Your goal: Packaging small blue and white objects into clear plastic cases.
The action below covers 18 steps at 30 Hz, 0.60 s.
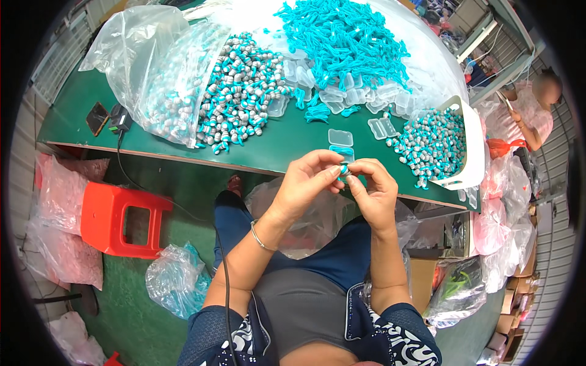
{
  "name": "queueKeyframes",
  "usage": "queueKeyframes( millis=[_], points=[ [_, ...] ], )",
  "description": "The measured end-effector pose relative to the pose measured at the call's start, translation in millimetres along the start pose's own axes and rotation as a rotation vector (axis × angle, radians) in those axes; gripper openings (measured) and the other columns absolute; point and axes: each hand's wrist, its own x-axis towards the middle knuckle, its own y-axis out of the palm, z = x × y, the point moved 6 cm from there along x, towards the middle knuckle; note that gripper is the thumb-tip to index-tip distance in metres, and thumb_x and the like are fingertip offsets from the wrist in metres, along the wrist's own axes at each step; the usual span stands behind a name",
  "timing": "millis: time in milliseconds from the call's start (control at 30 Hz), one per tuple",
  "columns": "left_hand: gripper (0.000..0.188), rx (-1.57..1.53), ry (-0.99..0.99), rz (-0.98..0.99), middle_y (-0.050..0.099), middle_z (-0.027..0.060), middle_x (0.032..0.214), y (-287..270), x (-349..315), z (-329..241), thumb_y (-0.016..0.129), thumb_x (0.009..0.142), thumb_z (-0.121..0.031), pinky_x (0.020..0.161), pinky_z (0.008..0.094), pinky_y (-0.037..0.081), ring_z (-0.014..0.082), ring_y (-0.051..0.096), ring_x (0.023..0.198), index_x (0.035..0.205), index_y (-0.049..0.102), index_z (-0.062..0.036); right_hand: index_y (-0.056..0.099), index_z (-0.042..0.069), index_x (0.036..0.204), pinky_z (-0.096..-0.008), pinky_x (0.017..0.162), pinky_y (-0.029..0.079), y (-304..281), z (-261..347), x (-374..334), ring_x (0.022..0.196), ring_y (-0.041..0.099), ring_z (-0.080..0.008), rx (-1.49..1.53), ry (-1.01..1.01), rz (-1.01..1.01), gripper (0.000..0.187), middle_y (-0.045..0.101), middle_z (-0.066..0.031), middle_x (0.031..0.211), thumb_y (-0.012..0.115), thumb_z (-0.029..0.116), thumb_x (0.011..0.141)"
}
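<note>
— What did we have in our hands just then?

— A small rolled bundle of teal cord with a grey-white band [345,171]. Our left hand [308,180] and right hand [373,189] both pinched it at the fingertips, held in the air just in front of the green bench [79,125], above our lap.

— How did it look?

— Tiny, mostly hidden by our fingers; only a teal end and a pale patch showed.

— And around it?

— On the bench just beyond lay a small clear plastic box with teal cord inside [341,150]. Further back were a heap of the same teal-and-grey bundles [241,91], a pile of loose teal cord [345,39], and a white basket of bundles [471,146] to our right.
</note>
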Motion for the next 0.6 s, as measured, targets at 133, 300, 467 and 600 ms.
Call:
queueKeyframes(
  millis=[133, 300, 467, 600],
  points=[
    [0.024, 0.131, 0.074, 0.01, 0.069, 0.0049, 0.1, 0.7, -1.0, -1.7, 0.067, 0.095, -0.009, 0.075, 0.0238, 0.054, 0.0107, 0.065, 0.087, 0.117, 0.064, -0.001, 0.068, -0.002, 0.102, -0.0282, 0.078, 0.052, 1.6, 1.7, 0.3, 0.087, 0.065, -0.0169, -0.016, 0.003, 0.015, 0.021, 0.068, -0.0106, 0.099, 0.069, -0.007, 0.082],
    [0.026, 0.336, 0.134, -0.042, 0.069, 0.0069, 0.104, 1.0, 0.2, -1.2, 0.067, 0.092, -0.003, 0.08, 0.0265, 0.056, 0.0112, 0.066, 0.093, 0.118, 0.063, 0.0012, 0.067, -0.002, 0.104, -0.029, 0.08, 0.054, 0.3, -6.7, -1.6, 0.09, 0.066, -0.0183, 0.011, 0.059, 0.028, 0.023, 0.066, -0.0113, 0.104, 0.069, -0.007, 0.082],
    [0.028, 0.555, 0.186, -0.022, 0.069, 0.0076, 0.105, 5.1, 5.2, -7.3, 0.065, 0.093, -0.002, 0.081, 0.0271, 0.056, 0.0123, 0.066, 0.096, 0.12, 0.061, 0.0016, 0.067, -0.003, 0.104, -0.0304, 0.08, 0.055, -1.9, -14.7, 1.9, 0.092, 0.066, -0.0182, -0.03, 0.082, 0.085, 0.022, 0.065, -0.012, 0.106, 0.068, -0.007, 0.083],
    [0.028, 0.56, 0.211, -0.033, 0.069, 0.0084, 0.105, 5.2, 10.6, -12.1, 0.065, 0.092, -0.002, 0.082, 0.0292, 0.056, 0.0136, 0.065, 0.098, 0.12, 0.061, 0.0015, 0.066, -0.003, 0.102, -0.0296, 0.081, 0.055, -3.2, -15.9, 6.2, 0.091, 0.065, -0.0164, -0.066, 0.044, 0.099, 0.019, 0.064, -0.0101, 0.105, 0.066, -0.007, 0.083]
  ],
)
